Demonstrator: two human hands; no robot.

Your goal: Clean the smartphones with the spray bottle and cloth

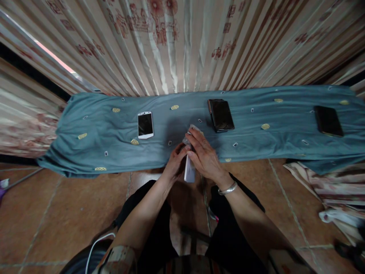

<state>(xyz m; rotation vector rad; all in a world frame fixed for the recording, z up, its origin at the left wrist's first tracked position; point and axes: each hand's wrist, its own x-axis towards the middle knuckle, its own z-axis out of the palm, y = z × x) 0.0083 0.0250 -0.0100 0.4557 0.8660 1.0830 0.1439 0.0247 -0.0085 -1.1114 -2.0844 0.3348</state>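
Observation:
Between my two hands, just past the cloth's front edge, is a slim silvery-white phone (189,172), tilted with its lower end toward me. My left hand (176,161) grips it from the left side, thumb near its upper part. Over its top and right side my right hand (203,154) is closed, fingers together against a crumpled, whitish piece (194,128). Whether that piece is a tissue or a clear cover I cannot tell. Most of the phone's upper half is hidden by my fingers.
A teal patterned cloth (114,152) covers a long low surface. On it lie a white phone (145,125), a dark phone in a flip case (221,115) and another dark device (328,120). Pleated curtains (194,49) hang behind. A white cable (95,243) loops at lower left.

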